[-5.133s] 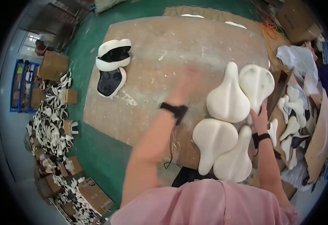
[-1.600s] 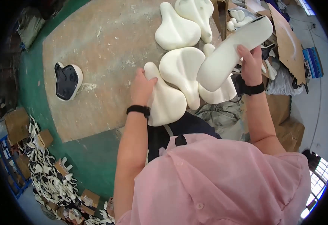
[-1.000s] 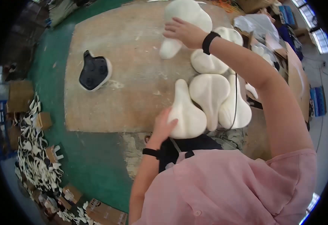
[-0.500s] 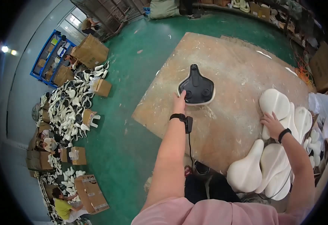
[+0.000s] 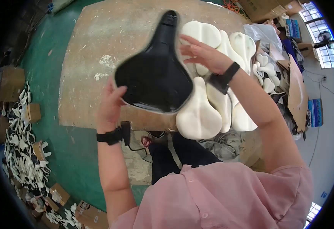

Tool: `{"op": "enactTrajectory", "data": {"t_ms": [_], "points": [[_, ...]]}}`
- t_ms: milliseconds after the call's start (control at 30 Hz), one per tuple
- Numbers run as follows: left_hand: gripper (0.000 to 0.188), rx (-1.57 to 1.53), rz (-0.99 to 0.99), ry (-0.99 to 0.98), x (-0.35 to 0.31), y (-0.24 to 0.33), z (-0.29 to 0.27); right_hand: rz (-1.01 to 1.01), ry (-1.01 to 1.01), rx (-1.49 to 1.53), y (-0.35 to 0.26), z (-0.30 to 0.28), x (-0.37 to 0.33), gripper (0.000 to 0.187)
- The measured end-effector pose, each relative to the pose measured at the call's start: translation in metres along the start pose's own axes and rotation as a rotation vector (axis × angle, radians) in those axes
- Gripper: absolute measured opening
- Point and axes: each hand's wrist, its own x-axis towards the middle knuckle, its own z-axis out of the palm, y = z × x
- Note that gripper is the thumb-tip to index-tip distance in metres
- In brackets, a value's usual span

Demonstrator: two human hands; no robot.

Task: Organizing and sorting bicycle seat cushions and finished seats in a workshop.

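Black saddle (image 5: 151, 76) over the wooden board (image 5: 85, 57)

My left hand (image 5: 111, 104) grips its wide rim, likely the surest hold; the shell looks light, stiff, slick. My right hand (image 5: 207, 57) spreads, unclenched, beside the nose, contact unclear.

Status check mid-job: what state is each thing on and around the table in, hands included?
Left hand: closed on the black saddle's near left edge.
Right hand: open, by the saddle's narrow end; contact unclear.
Black saddle: held up, black side toward the camera.
White saddles: lying close together, some overlapping.
Table: littered with pale scraps.
Scraps: loose, scattered.
Plastic bag: crumpled.
Floor pile: loosely heaped.
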Motion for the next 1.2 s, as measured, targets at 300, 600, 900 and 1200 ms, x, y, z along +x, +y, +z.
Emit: {"op": "enactTrajectory", "data": {"t_ms": [300, 600, 900, 1200], "points": [[0.056, 0.104, -0.058, 0.160, -0.082, -0.057, -0.004, -0.677, -0.153, -1.165, -0.001, 0.077, -0.022, 0.071], [0.038, 0.083, -0.398, 0.388, -0.257, -0.189, -0.104, -0.315, -0.446, -1.802, 0.108, 0.101, -0.029, 0.061], [0.038, 1.272, -0.519, 0.330, -0.201, -0.467, -0.146, -0.160, -0.265, -1.465, 0.110, 0.101, -0.053, 0.057], [0.047, 1.656, -0.293, 0.473, -0.013, -0.719, -0.173, 0.277, -0.049, -1.678, 0.120, 0.108, -0.066, 0.092]]}}
